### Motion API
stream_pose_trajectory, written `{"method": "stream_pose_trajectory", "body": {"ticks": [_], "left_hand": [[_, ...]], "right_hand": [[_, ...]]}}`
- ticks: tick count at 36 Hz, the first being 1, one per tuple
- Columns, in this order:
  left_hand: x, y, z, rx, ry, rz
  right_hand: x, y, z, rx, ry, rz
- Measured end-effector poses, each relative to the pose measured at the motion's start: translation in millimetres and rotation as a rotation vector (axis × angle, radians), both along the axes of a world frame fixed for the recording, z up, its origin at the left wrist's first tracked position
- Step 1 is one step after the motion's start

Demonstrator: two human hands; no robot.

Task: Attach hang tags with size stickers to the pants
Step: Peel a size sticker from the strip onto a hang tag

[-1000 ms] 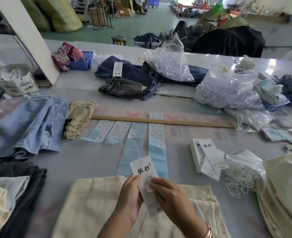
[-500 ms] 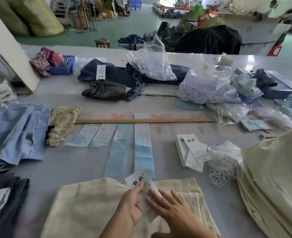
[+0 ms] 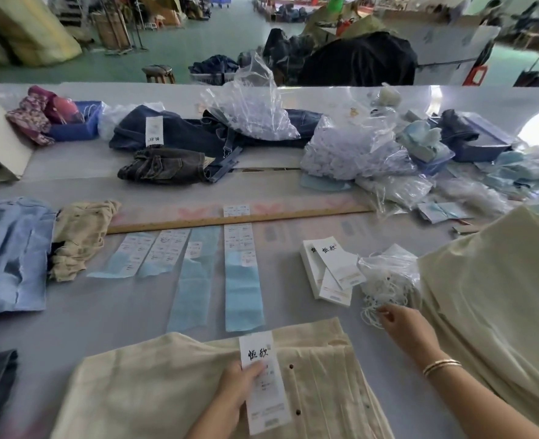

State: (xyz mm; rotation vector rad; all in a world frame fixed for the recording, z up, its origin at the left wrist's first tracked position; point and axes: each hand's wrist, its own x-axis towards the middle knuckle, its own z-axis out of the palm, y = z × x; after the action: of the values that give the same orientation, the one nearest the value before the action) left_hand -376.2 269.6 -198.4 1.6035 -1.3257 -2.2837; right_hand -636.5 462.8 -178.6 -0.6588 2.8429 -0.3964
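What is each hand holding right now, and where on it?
The left hand holds the white hang tag by its left edge, thumb on its face. The right hand pinches white string loops at the bundle's near edge.

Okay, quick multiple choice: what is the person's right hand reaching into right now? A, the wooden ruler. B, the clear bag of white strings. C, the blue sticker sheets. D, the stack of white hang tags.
B: the right hand pinches white loops at the mouth of the clear bag of strings, while the left hand holds the hang tag on the cream pants.
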Motion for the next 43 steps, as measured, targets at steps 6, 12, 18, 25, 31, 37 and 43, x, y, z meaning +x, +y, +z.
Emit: {"method": "stream_pose_trajectory", "body": {"ticks": [6,12,18,25,31,37,43], "left_hand": [[-2,-9,-18,-0.02,-0.033,-0.02],[-4,-6,-23,-0.101,-0.073,0.001],[-4,-7,-29,-0.126,-0.086,0.011],[-4,-9,-31,-0.117,-0.091,-0.009],[-5,-10,-35,-0.107,-0.078,-0.011],[-5,-12,-41,-0.093,-0.057,-0.018],[-4,-12,-41,-0.078,-0.039,-0.019]], "right_hand": [[-23,-32,-1,0.207,0.17,0.116],[-30,-60,4,0.405,0.269,0.265],[-35,-63,2,0.575,0.281,0.335],[-42,-61,-6,0.586,0.336,0.355],[-52,-61,-16,0.213,0.132,0.145],[-60,-55,4,-0.473,-0.087,-0.191],[-57,-43,36,-1.024,-0.291,-0.34]]}}
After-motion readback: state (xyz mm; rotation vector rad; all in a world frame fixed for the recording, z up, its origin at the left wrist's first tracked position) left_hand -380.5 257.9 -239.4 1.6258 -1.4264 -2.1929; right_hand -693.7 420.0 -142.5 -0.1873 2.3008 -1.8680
